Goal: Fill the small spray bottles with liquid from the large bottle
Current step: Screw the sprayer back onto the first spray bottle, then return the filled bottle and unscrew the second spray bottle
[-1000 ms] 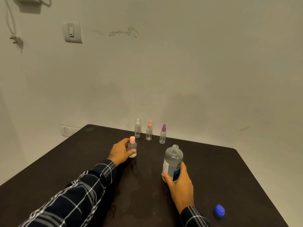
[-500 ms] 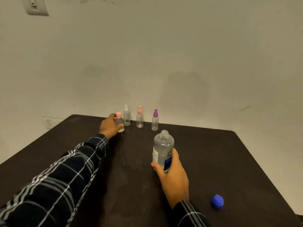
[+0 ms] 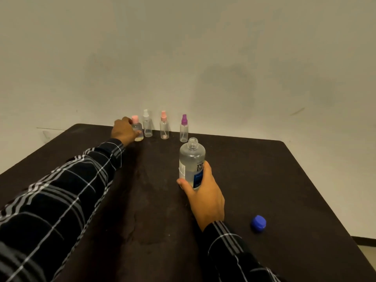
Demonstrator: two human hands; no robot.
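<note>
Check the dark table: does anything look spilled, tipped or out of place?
Nothing spilled or tipped. The only stray item is the blue plastic cap, lying apart on the dark table, off the open large clear bottle.
</note>
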